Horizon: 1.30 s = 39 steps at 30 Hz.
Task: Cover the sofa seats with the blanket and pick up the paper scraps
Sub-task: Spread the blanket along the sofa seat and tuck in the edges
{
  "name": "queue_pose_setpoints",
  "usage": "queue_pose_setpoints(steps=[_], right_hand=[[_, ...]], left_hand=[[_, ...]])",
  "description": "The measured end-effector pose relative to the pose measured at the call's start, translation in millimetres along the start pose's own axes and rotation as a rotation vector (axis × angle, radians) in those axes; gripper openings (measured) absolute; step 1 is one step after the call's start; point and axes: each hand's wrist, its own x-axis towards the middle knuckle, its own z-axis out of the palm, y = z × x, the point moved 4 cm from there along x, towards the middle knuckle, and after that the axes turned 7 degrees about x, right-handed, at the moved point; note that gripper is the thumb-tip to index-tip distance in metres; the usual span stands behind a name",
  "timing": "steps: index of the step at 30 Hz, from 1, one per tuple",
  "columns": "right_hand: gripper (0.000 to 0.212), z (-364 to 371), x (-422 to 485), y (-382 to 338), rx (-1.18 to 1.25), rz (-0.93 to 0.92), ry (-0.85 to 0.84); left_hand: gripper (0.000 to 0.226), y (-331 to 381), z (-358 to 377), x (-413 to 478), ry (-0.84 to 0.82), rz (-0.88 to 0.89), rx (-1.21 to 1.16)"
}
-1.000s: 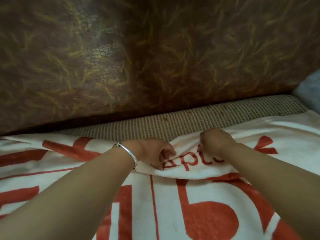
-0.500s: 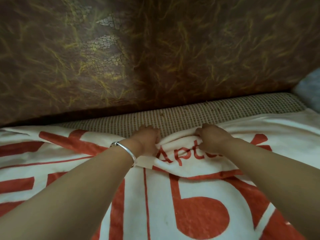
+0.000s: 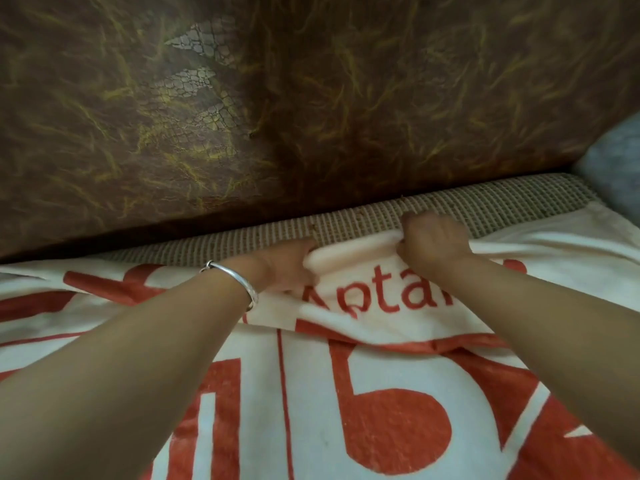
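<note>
A white blanket (image 3: 381,403) with large red lettering lies spread over the sofa seat and fills the lower half of the view. Its far edge is bunched into a roll near the backrest. My left hand (image 3: 287,268), with a silver bangle on the wrist, grips the left end of that roll. My right hand (image 3: 433,242) grips the edge a little to the right, fingers curled over the fabric. A strip of beige woven seat (image 3: 485,206) shows bare between the blanket edge and the backrest. A few tiny brown crumbs (image 3: 313,228) lie on that strip.
The brown sofa backrest (image 3: 311,98), with yellow streaks and cracked patches, rises right behind the seat. A grey-blue surface (image 3: 616,168) shows at the right edge beyond the sofa.
Both hands have pushed the bunched blanket edge farther toward the backrest, narrowing the bare seat strip. More of the red word on the blanket now shows.
</note>
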Motion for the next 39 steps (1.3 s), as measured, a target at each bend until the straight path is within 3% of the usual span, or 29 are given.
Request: queue_pose_setpoints(steps=[4,7,10,12,14,17,20,23,29,32,34,37,39], right_hand=[[0.026,-4.4,1.8,5.2,0.100,0.022,0.186],[0.039,2.3,6.9,12.6,0.167,0.091,0.197],[0.059,26.2,13.3,18.2,0.121,0.103,0.032],[0.059,46.4,12.6,19.1,0.048,0.080,-0.209],[0.058,54.8,10.3,20.8,-0.003,0.061,-0.325],[0.059,51.9,9.2,24.6,-0.020,0.031,-0.314],[0.057,48.1,7.3,29.0,-0.031,-0.024,-0.303],[0.047,43.7,4.7,33.3,-0.006,-0.103,-0.303],[0.039,34.1,-14.7,67.3,0.040,-0.184,-0.271],[0.048,28.2,-24.5,90.1,0.128,-0.155,-0.259],[0.043,23.1,-30.5,109.8,0.163,-0.099,-0.239],[0.039,17.5,-40.1,140.9,0.197,-0.006,-0.208],[0.037,14.3,-45.2,159.0,0.177,0.065,-0.186]], left_hand=[[0.047,2.0,-9.9,3.6,0.548,0.069,0.387],[0.059,1.1,-3.2,4.7,0.659,0.069,0.470],[0.054,-4.6,12.9,12.7,0.512,0.101,0.383],[0.044,-7.0,22.3,14.0,0.405,0.125,0.328],[0.043,-6.5,25.2,9.9,0.403,0.166,0.293],[0.048,9.8,29.9,-3.2,0.424,0.353,0.422],[0.058,36.8,40.9,-8.4,0.313,0.486,0.546],[0.063,65.7,55.7,0.8,0.186,0.478,0.591],[0.073,130.7,71.0,16.9,0.168,0.407,0.626],[0.053,154.4,84.2,20.1,0.177,0.415,0.717],[0.045,161.9,85.2,25.1,0.140,0.378,0.645],[0.039,169.3,78.7,31.6,-0.045,0.332,0.467],[0.036,173.2,79.0,32.8,-0.142,0.342,0.530]])
